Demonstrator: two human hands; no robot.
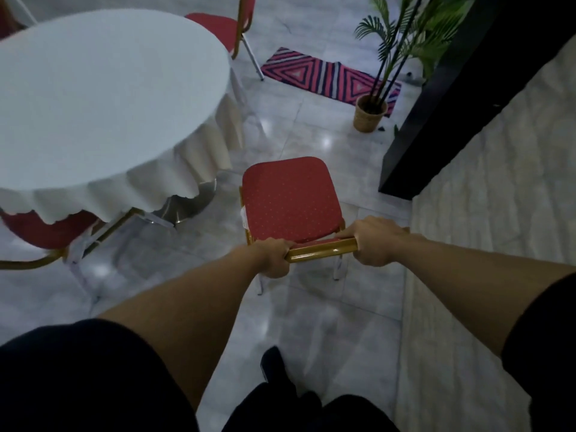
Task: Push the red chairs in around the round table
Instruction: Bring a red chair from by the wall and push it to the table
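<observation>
At far left a red chair (46, 229) sits tucked under the round table (103, 98), its seat partly hidden by the white cloth (174, 169) that hangs in folds over the table's edge. A second chair (224, 26) stands at the table's far side, close to the rim. Right of the table, out on the pale tiled floor (311, 307) and apart from the cloth, is a third chair (290, 198), seat facing away from the person. The left hand (274, 257) is closed around the left end of this chair's gold top rail (321, 249), fingers curled over it. The right hand (374, 241) is wrapped the same way around the rail's right end, so both hands are clamped on the backrest, with bare rail between them. Further right, a striped rug (311, 70) lies on the floor, a potted plant (371, 112) stands at its near edge, and a dark counter (452, 104) runs along the right.
</observation>
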